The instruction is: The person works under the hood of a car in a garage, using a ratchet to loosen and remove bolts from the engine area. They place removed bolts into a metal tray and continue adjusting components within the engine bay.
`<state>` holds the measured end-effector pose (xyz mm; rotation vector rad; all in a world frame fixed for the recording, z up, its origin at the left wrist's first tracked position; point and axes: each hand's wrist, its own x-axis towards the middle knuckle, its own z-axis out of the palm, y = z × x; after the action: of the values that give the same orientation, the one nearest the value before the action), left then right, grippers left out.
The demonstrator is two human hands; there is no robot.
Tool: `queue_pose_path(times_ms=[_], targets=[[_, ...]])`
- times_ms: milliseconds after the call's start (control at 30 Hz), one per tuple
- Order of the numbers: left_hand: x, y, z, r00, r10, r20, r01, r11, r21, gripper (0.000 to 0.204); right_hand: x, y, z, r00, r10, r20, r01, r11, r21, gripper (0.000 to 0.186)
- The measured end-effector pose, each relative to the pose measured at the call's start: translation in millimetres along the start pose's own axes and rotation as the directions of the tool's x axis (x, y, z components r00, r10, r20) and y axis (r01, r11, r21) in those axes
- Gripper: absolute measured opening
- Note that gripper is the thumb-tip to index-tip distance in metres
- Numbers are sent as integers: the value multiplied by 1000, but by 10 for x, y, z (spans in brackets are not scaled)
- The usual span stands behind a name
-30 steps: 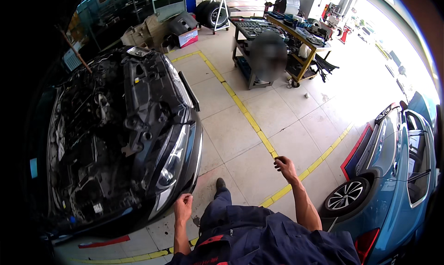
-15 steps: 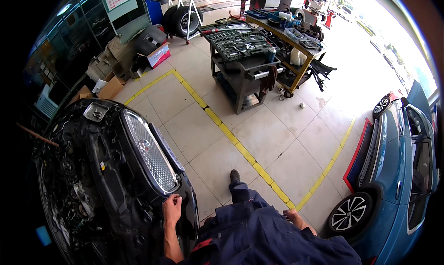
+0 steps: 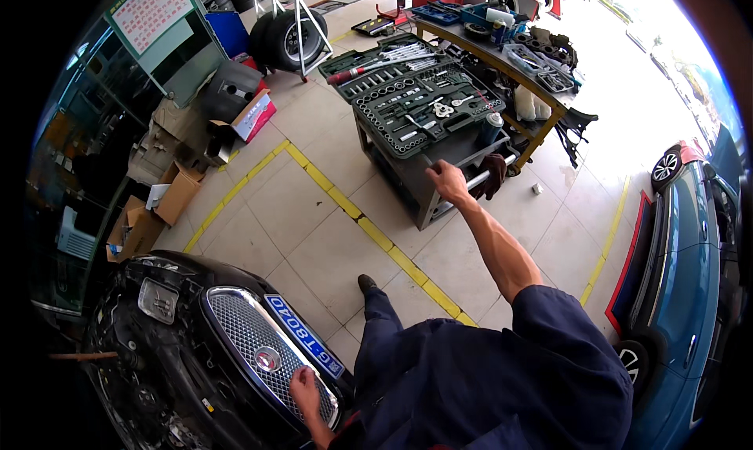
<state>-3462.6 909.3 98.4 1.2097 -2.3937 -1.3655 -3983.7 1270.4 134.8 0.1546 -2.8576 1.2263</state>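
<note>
My right hand (image 3: 445,179) is stretched forward at the near corner of a grey tool cart (image 3: 427,207), its fingers curled; whether it touches the cart or holds anything is unclear. The cart bears an open green socket set (image 3: 423,109), a spray can (image 3: 490,128) and a dark cloth (image 3: 492,175) by its bar handle (image 3: 478,179). My left hand (image 3: 304,386) is low over the chrome grille (image 3: 243,332) of a black car with exposed engine bay, fingers pinched; anything in them is too small to make out. A metal tray (image 3: 158,299) rests on that car's front.
A yellow-legged workbench (image 3: 541,93) with parts stands behind the cart. Tyres on a rack (image 3: 290,38), cardboard boxes (image 3: 176,195) and a notice board (image 3: 153,10) line the back left. A blue car (image 3: 678,293) is at my right, beside yellow floor lines (image 3: 416,273).
I have moved forward, so the cart appears nearer and larger. My right arm has risen toward it, while my left hand stays low beside the black car, now over its grille.
</note>
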Motion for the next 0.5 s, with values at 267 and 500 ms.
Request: queue_pose_path(times_ms=[267,500], targets=[[2032,1686,323,978,143,154,-176,958,228,28,1500,164,494,988,-26,-154,-36,922,-386,39],[3166,3545,1306,890,350,291,-400,907,133,28,2092,410,521,995,-70,-66,32,888,-459,24]])
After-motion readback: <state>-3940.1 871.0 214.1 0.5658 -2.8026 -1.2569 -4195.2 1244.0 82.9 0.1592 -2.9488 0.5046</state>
